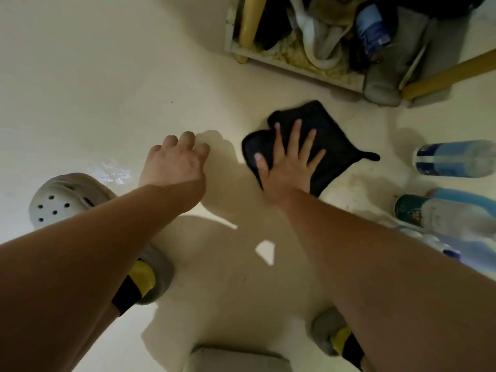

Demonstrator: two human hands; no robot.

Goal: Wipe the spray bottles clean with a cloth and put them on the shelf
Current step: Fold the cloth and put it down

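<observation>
Head view: black cloth (pixel 319 135) lies flat on pale floor (pixel 107 89), near middle. Right hand (pixel 287 167) presses down on cloth, fingers straight and spread wide. Left hand (pixel 174 159) hangs above floor beside cloth, fingers loosely bent, holds nothing. Spray bottles (pixel 456 159) lie at right edge, near cloth, not touching it. Low shelf (pixel 295 61) at top, stuffed with rags and one blue bottle (pixel 371 28). Grey shoe (pixel 64 200) with holes at left, under left arm.

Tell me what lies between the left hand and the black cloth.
Only bare floor, shadowed, in the head view, separates the left hand from the black cloth.
</observation>
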